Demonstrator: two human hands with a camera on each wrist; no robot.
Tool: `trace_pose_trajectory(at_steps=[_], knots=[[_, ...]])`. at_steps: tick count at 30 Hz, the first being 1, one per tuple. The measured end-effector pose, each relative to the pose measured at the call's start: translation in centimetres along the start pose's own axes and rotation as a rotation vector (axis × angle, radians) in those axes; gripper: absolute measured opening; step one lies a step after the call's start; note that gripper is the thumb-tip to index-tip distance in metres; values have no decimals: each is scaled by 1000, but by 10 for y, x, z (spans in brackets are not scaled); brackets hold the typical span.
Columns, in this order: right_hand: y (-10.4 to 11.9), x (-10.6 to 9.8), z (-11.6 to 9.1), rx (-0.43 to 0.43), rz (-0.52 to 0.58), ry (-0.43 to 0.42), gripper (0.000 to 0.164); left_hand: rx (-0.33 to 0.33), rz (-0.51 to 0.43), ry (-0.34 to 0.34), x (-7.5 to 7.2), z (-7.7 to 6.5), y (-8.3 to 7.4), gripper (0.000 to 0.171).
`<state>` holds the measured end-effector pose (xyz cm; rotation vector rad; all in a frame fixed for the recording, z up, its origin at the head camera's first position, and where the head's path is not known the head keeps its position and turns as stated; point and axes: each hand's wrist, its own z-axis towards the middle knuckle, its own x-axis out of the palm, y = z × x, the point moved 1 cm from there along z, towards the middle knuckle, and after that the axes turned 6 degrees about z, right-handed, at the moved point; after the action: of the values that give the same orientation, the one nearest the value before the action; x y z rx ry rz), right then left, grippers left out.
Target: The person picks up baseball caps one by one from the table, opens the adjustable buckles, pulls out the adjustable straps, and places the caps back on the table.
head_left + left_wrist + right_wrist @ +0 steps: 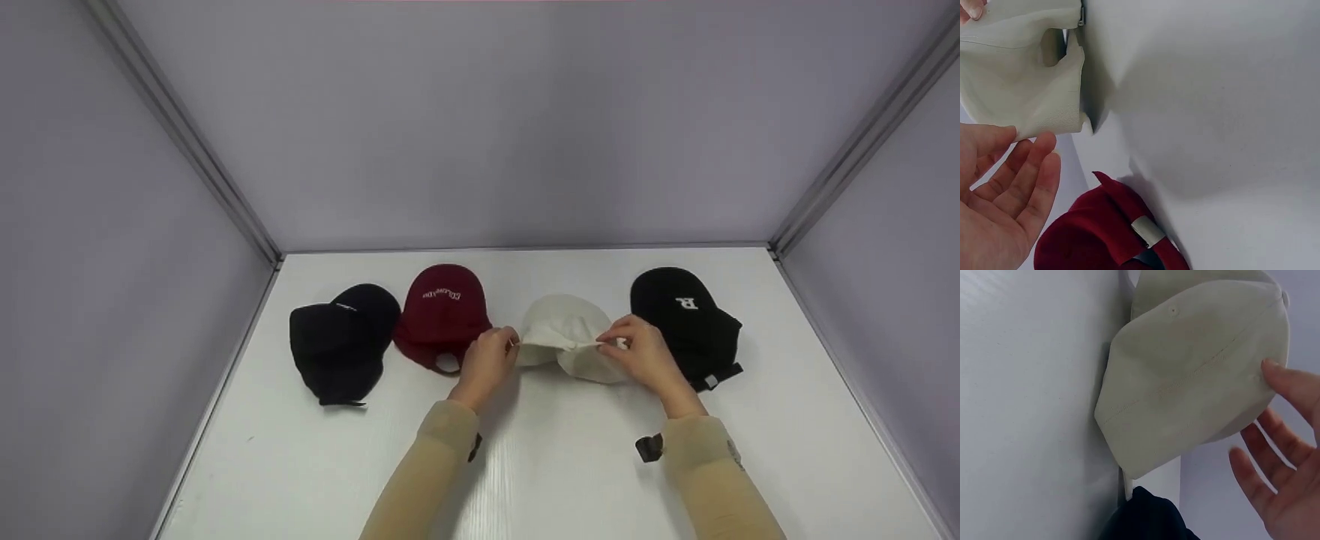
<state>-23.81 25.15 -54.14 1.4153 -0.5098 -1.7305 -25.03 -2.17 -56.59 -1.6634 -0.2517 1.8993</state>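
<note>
A cream baseball cap [568,319] lies on the white table between my two hands. My left hand [491,360] pinches its left edge between thumb and fingertips; the left wrist view shows the cap's cloth [1027,84] and back opening beside that hand [1005,191]. On the other side my right hand [643,358] pinches the cap's right part. In the right wrist view the thumb of the right hand [1292,455] presses the crown [1196,365], with the other fingers behind it. A dark red cap [444,315] sits right beside my left hand.
Left of the red cap lies a dark cap [334,345], its brim turned away. A black cap [679,322] with a white R stands by my right hand. The white table [570,480] is enclosed by grey panels [525,135] at the back and sides.
</note>
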Motion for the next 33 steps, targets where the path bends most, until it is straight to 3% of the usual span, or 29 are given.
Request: trace_pose_trajectory(at_steps=[7, 12, 15, 20, 25, 29, 33], knots=[[4, 2, 8, 130, -125, -66, 10, -57, -58, -7, 4, 11, -2, 4], [5, 4, 13, 146, -191, -111, 12, -116, -164, -7, 7, 19, -5, 5], [3, 6, 15, 152, -215, -139, 14, -112, -212, 11, 10, 21, -7, 6], [-1, 9, 18, 151, -166, -155, 21, -77, -291, 117, 15, 21, -11, 29], [-3, 14, 21, 126, -54, -113, 34, -86, -370, 253, 20, 20, -15, 54], [-6, 17, 21, 157, -22, -37, 50, -83, -368, 321, 23, 23, -20, 63], [-10, 20, 19, 196, -12, 40, 61, -69, -327, 347, 24, 24, -23, 65]])
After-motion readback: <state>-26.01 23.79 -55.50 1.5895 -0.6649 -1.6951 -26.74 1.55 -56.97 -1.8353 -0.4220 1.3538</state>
